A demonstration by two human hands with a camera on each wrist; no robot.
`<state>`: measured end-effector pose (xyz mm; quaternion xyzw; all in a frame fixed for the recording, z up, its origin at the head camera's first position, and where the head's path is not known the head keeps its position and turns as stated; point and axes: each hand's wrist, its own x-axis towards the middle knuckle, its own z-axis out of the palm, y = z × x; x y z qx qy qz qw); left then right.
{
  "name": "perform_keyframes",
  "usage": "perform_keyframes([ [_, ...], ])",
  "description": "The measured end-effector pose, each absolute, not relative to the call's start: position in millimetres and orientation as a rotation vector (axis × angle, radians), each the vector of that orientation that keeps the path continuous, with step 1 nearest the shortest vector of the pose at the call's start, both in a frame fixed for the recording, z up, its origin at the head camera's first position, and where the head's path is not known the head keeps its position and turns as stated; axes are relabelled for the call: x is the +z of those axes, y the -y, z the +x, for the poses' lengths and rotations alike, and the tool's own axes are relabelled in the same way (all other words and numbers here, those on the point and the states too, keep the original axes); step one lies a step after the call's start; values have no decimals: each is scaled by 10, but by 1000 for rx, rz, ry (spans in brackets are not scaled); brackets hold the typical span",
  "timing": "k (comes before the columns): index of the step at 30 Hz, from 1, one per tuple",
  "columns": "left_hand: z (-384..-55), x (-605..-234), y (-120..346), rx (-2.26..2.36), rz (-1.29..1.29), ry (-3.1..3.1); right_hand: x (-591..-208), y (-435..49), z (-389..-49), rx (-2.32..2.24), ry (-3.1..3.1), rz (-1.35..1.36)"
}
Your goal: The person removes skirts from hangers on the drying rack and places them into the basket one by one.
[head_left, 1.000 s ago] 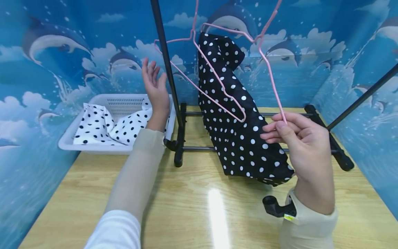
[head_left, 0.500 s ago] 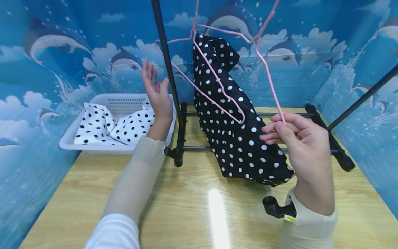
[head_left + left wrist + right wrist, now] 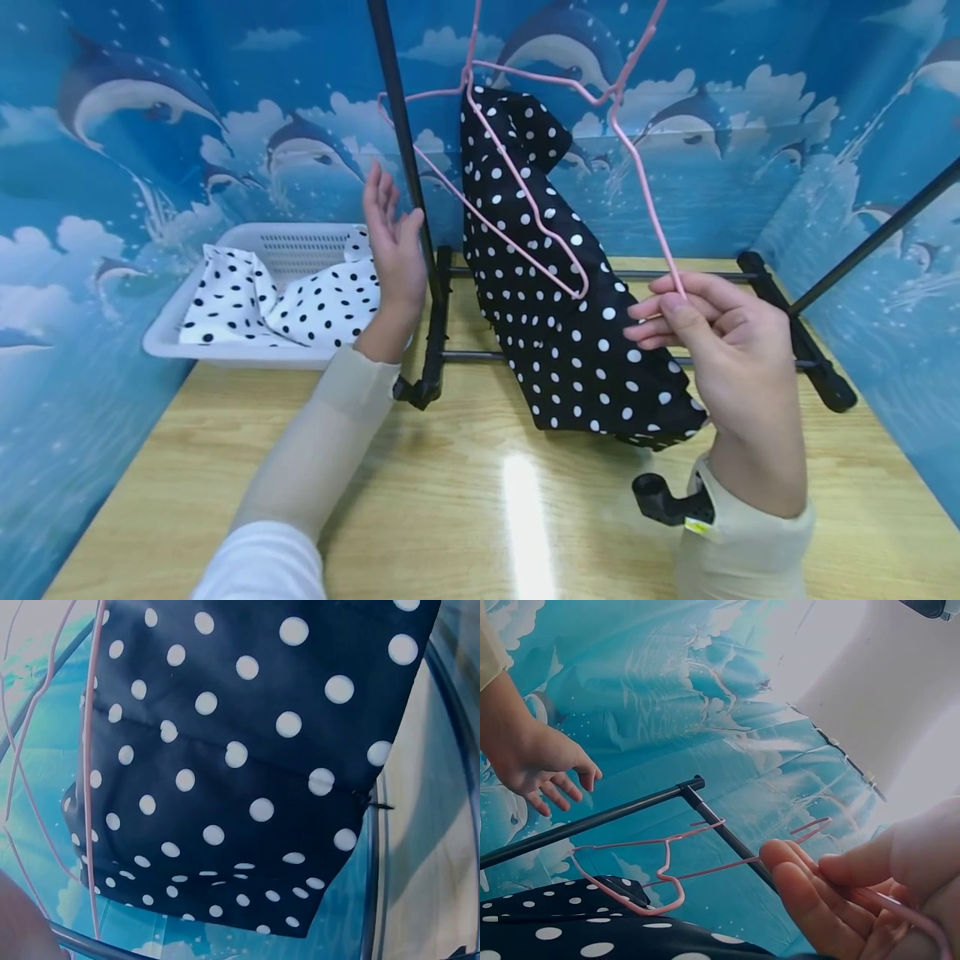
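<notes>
My right hand (image 3: 738, 342) pinches the lower right end of a pink wire hanger (image 3: 636, 154) between thumb and fingers. A black cloth with white dots (image 3: 558, 308), perhaps a garment, hangs from the left part of this hanger and slants down toward my right wrist. In front of the cloth hangs a second pink hanger (image 3: 525, 187). My left hand (image 3: 397, 250) is raised beside the left post of the black rack (image 3: 397, 108), fingers extended, holding nothing. In the left wrist view the dotted cloth (image 3: 217, 757) fills most of the picture; the right wrist view shows the left hand (image 3: 544, 761) apart from it.
A white plastic basket (image 3: 161, 333) stands left of the rack, with a white black-dotted cloth (image 3: 322, 304) inside. The rack's feet and lower bars rest on the wooden tabletop (image 3: 450, 500). Blue dolphin-print sheets (image 3: 90, 275) enclose the back and sides.
My left hand has moved right and a little down, closer to the post. The dotted cloth and its hanger have shifted slightly left; my right hand keeps its pinch, almost still.
</notes>
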<state>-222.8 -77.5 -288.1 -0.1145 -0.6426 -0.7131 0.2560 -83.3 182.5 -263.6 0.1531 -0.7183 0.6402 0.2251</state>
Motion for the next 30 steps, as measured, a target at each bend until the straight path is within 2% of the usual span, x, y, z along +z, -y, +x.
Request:
perform_keyframes([
  [16,-2042,-3067,653,-2065,-311,1840,-2643,-1797,-877,1860,1905,398],
  [23,-2196,-3358,635,-2129,-286,1858,-2642,-1802,-874,1905,1844,364],
  [30,-2188,-3476,582,-2230,-232,1868,-2625,-1819,-869,1895,1813,386],
])
